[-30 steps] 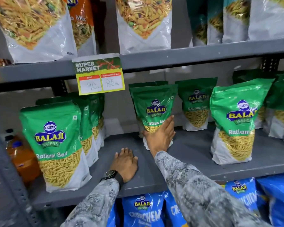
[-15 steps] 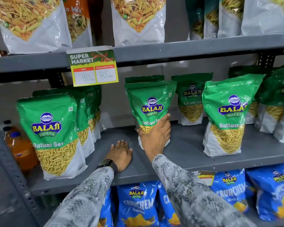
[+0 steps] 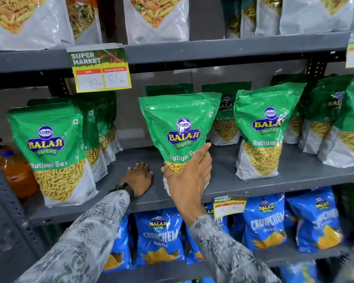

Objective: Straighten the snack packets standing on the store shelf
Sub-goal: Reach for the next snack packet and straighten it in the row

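Green Ratlami Sev packets stand in rows on the grey middle shelf (image 3: 223,181). My right hand (image 3: 189,176) grips the lower part of the middle green packet (image 3: 179,123), which stands upright near the shelf's front edge. My left hand (image 3: 139,178) lies flat, palm down, on the bare shelf just left of that packet, a watch on its wrist. Another green packet (image 3: 49,148) stands at the front left with several more lined up behind it. A third green packet (image 3: 264,129) stands to the right, leaning slightly left.
A price tag (image 3: 100,70) hangs from the upper shelf edge. White namkeen bags (image 3: 155,19) fill the top shelf. Blue Crunchem packets (image 3: 264,223) sit on the shelf below. Orange drink bottles (image 3: 14,172) stand at far left beside the rack upright. More green packets (image 3: 335,123) crowd the right.
My right hand has drawn the middle green packet forward from the back of the shelf toward the front edge. The left hand stays flat on the shelf.
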`<state>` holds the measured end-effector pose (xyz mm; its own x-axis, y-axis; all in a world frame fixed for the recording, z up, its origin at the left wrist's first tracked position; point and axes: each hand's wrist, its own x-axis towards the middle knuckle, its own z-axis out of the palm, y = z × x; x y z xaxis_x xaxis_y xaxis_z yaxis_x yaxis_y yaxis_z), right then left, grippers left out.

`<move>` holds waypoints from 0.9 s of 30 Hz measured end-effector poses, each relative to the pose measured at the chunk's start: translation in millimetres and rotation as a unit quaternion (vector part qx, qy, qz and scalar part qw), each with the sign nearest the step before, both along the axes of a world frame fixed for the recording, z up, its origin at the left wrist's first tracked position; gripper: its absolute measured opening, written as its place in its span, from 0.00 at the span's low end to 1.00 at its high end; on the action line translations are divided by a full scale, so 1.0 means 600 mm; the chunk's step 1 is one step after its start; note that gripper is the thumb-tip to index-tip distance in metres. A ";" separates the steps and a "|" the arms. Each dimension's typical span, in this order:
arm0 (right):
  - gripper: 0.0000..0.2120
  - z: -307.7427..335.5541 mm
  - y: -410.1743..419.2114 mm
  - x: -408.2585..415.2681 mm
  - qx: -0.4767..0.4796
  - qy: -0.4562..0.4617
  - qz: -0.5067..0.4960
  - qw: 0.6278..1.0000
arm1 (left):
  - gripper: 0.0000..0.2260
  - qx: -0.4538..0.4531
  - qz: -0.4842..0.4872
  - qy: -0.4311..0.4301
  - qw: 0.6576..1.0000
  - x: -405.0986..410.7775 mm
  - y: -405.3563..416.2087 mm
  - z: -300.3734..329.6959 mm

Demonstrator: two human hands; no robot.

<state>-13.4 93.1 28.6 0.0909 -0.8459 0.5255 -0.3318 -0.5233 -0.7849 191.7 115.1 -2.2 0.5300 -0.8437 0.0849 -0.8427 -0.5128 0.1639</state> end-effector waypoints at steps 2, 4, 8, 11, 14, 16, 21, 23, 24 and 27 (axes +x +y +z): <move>0.68 0.000 0.010 -0.009 0.000 -0.001 0.000 1.000 | 0.27 0.000 0.000 -0.001 1.000 0.001 0.000 0.000; 0.68 0.001 0.016 -0.015 0.001 -0.001 0.003 1.000 | 0.26 0.000 0.000 -0.003 1.000 0.000 0.000 0.001; 0.69 0.007 0.019 -0.024 0.007 -0.003 0.021 1.000 | 0.26 0.004 -0.003 -0.005 1.000 -0.001 0.000 0.001; 0.72 0.006 0.019 -0.037 0.006 -0.004 0.044 0.999 | 0.26 0.007 -0.011 -0.011 1.000 0.000 0.000 0.000; 0.72 -0.006 0.018 -0.061 0.004 -0.027 0.070 0.997 | 0.25 0.002 -0.009 -0.016 1.000 -0.002 -0.001 0.001; 0.71 -0.019 0.020 -0.076 0.011 -0.039 0.088 0.995 | 0.25 0.001 -0.007 -0.017 1.000 -0.003 -0.002 0.002; 0.71 -0.032 0.028 -0.079 0.016 -0.046 0.107 0.993 | 0.26 0.005 -0.004 -0.018 1.000 -0.004 0.000 0.003; 0.71 -0.029 0.026 -0.068 0.009 -0.041 0.105 0.994 | 0.26 0.004 -0.004 -0.027 1.000 -0.005 0.000 0.003; 0.71 -0.028 0.023 -0.062 0.006 -0.035 0.102 0.994 | 0.25 0.004 -0.004 -0.030 1.000 -0.005 0.001 0.003; 0.70 -0.026 0.010 -0.044 0.001 -0.021 0.090 0.996 | 0.26 0.002 -0.005 -0.026 1.000 -0.005 0.002 0.002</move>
